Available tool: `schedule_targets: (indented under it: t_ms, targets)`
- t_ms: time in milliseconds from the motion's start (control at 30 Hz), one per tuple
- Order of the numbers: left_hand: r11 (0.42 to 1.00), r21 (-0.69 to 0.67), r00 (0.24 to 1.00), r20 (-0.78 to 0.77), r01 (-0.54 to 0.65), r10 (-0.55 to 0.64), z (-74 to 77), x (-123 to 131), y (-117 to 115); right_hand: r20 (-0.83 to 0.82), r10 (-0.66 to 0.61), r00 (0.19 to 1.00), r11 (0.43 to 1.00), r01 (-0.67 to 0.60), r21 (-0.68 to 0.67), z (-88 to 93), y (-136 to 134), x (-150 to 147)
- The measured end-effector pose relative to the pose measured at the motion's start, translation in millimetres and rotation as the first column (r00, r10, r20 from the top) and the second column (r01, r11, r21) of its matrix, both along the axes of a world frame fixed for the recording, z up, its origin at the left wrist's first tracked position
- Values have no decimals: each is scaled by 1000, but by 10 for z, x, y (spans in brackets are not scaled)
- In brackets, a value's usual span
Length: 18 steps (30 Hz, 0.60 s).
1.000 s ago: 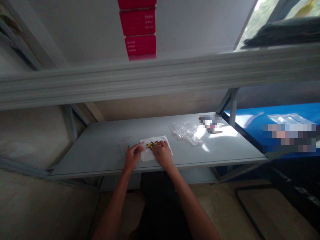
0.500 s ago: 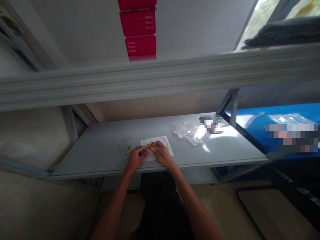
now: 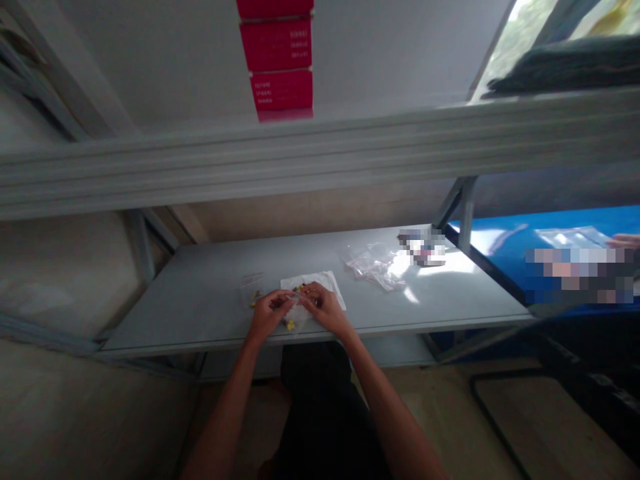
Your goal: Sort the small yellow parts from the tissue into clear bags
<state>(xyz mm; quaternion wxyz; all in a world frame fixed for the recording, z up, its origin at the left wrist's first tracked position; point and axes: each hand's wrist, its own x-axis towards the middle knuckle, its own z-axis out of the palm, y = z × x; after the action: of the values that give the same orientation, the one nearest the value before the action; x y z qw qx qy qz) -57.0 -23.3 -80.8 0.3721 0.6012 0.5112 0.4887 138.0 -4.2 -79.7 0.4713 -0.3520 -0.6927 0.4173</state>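
Note:
Both my hands meet over a white sheet (image 3: 327, 283) lying on the grey shelf board (image 3: 210, 300). My left hand (image 3: 267, 312) and my right hand (image 3: 325, 308) pinch opposite edges of a small clear bag (image 3: 294, 313), held just above the board. Small yellow pieces (image 3: 289, 324) show low inside that bag. More tiny yellow and dark parts (image 3: 301, 289) lie on the sheet behind my fingers. Another small clear bag (image 3: 253, 291) with a few yellow bits rests on the board left of the sheet.
A heap of empty clear bags (image 3: 377, 265) lies to the right on the board. A grey shelf beam (image 3: 320, 160) crosses overhead, red boxes (image 3: 277, 57) above it. A blue surface (image 3: 505, 243) adjoins at the right, past a metal upright (image 3: 465, 213).
My hands left the pile of parts on the sheet and came together. They now hold a small clear bag between them, with yellow pieces inside it.

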Motion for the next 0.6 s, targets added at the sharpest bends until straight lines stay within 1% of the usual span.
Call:
schedule_targets:
  t_ms: [100, 167, 267, 400, 500, 600]
  targets:
    - [999, 14, 999, 6, 34, -34, -6, -6, 12, -53, -29, 998, 999, 27, -47, -12, 0, 17]
    - [998, 18, 998, -10, 60, -60, -2, -10, 16, -57, -23, 998, 998, 20, -51, -29, 3, 32]
    - [996, 45, 996, -52, 73, -70, 11, -16, 13, -5, 18, 1000, 999, -18, -31, -43, 4, 39]
    - [993, 83, 993, -94, 85, -77, 11, -18, 9, 34, 63, 997, 998, -63, 5, -9, -2, 24]
    - [991, 94, 992, -85, 99, -91, -6, -17, 11, 56, 62, 997, 998, -63, 15, 16, -5, 18]
    - [989, 93, 991, -88, 111, -103, -20, -18, 17, 108, 55, 993, 997, -59, 42, 2, -1, 20]
